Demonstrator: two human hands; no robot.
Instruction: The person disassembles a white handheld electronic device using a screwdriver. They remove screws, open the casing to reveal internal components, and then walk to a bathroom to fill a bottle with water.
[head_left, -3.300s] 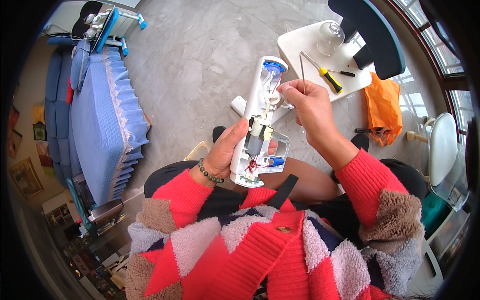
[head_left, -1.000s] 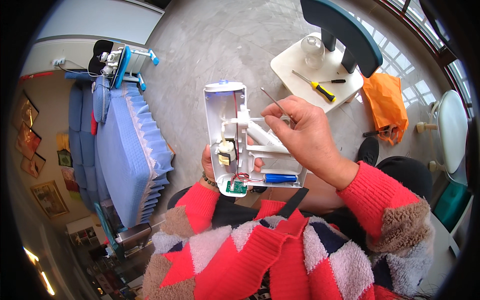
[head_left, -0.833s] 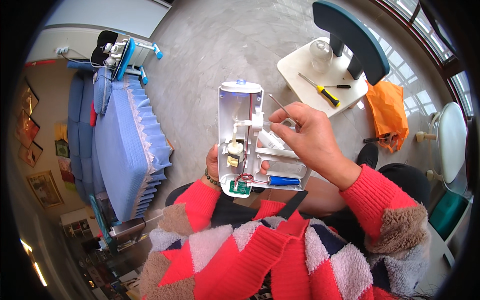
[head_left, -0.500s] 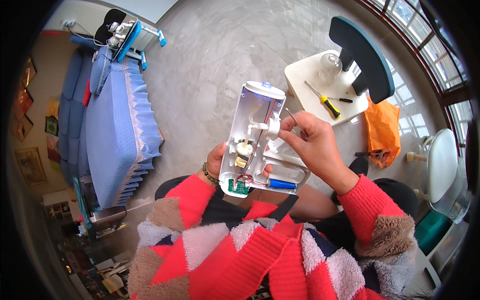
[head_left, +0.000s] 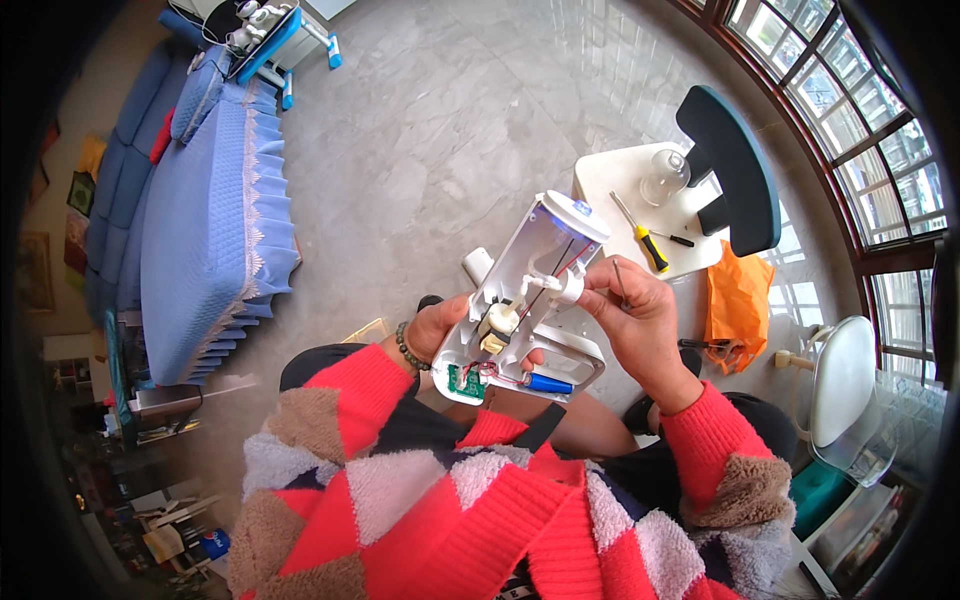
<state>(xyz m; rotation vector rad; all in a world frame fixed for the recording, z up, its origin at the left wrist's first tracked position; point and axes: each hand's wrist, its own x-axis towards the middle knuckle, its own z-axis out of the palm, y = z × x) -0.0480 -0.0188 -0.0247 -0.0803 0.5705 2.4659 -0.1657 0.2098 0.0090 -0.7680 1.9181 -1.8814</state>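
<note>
White case (head_left: 533, 243): we hold it open at 12 o'clock, its top tipped toward 1.
Left hand (head_left: 437, 328): our fingers clamp the case's side.
Right hand (head_left: 632, 305): our fingers grip a thin metal rod (head_left: 619, 280), tips by the case's side.
Inside: we see a blue battery (head_left: 549, 384) at 5 o'clock, a green board (head_left: 466, 382) at 7.
Chair (head_left: 605, 175): at 1 o'clock, with a yellow-and-black screwdriver (head_left: 654, 248).

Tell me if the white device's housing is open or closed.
Open: the white device's housing shows its green circuit board and blue cylinder uncovered.
</note>
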